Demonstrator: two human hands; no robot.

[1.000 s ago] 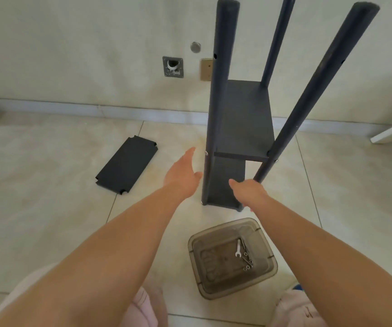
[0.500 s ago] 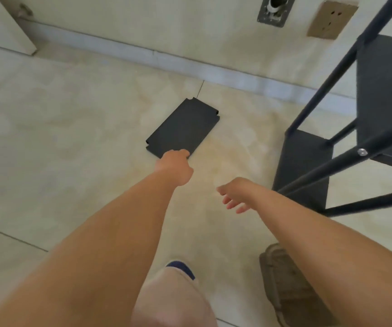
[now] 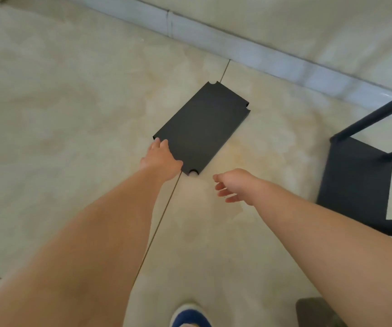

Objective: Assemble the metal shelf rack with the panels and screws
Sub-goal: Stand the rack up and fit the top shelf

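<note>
A loose black shelf panel (image 3: 202, 128) with notched corners lies flat on the tiled floor, angled toward the wall. My left hand (image 3: 161, 159) rests against its near short edge, fingertips touching the near-left corner and the thumb along the edge; the panel is not lifted. My right hand (image 3: 232, 185) hovers empty to the right of the panel's near corner, fingers spread, a short gap away from it. The partly built black rack (image 3: 355, 180) stands at the right edge, with one panel and its thin posts (image 3: 379, 114) showing.
A pale baseboard (image 3: 261, 50) runs along the wall behind the panel. The dark corner of a plastic tub (image 3: 317, 312) shows at the bottom right. A blue and white shoe (image 3: 190, 317) is at the bottom middle. Beige floor tiles surround the panel.
The view has swung left and closer to the loose panel. My left hand has reached forward onto its near edge, and my right hand has left the rack and followed toward the panel.
</note>
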